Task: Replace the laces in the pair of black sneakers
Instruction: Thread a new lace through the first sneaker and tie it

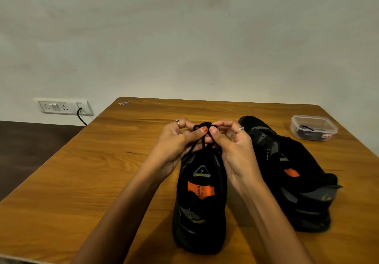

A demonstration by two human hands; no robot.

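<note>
a black sneaker (pixel 202 200) is stood upright on the wooden worktop (pixel 102 171), its heel turned toward the viewer and its orange insole shown through the opening. above its front part, a black lace (pixel 200 140) is pinched by both hands: the left hand (pixel 180 140) is curled round the lace with thumb and fingertips closed on it, and the right hand (pixel 231 142) is curled likewise, its thumb and forefinger pressed on a small loop of the lace at the top. the two hands are held close together, nearly touching at the fingertips, and strands of the lace are seen running down from them to the shoe's eyelets. a ring is worn on a finger of each hand. the second sneaker (pixel 291 173) is laid just beside the first, to the right, tilted onto its side with its toe pointed away. near the far right corner of the worktop a clear plastic container (pixel 313 127) is placed, well apart from the hands, with something dark inside that cannot be told for certain. on the wall at the left a white switch panel (pixel 63 107) is mounted, with a black cable (pixel 81 117) plugged into it.
</note>
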